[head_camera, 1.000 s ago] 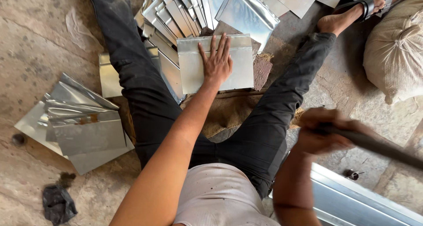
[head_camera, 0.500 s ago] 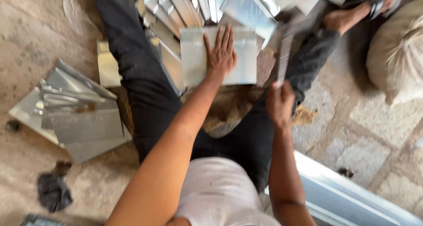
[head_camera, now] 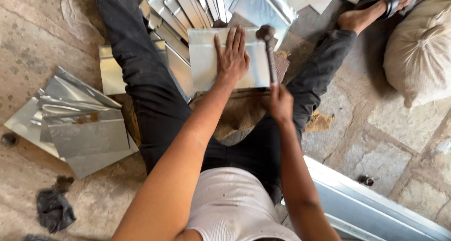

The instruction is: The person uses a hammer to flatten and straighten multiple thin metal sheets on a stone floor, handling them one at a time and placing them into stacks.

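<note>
I sit on the floor with my legs spread. My left hand point(head_camera: 232, 58) lies flat, fingers apart, on a rectangular metal sheet point(head_camera: 204, 58) that rests between my legs. My right hand point(head_camera: 280, 103) grips the handle of a hammer point(head_camera: 268, 46), whose dark head sits at the sheet's upper right corner. A brown block point(head_camera: 239, 112) lies under the sheet's near edge.
Several folded metal sheets point(head_camera: 188, 8) fan out behind the worked one. Another pile of sheets point(head_camera: 80, 123) lies on the stone floor at my left. A filled sack point(head_camera: 418, 53) sits at the right, a long metal rail point(head_camera: 371, 208) at the lower right, a dark rag point(head_camera: 54, 210) at the lower left.
My right hand swung the hammer from far right and raised, down onto the sheet's right corner. My left hand stayed pressed on the sheet.
</note>
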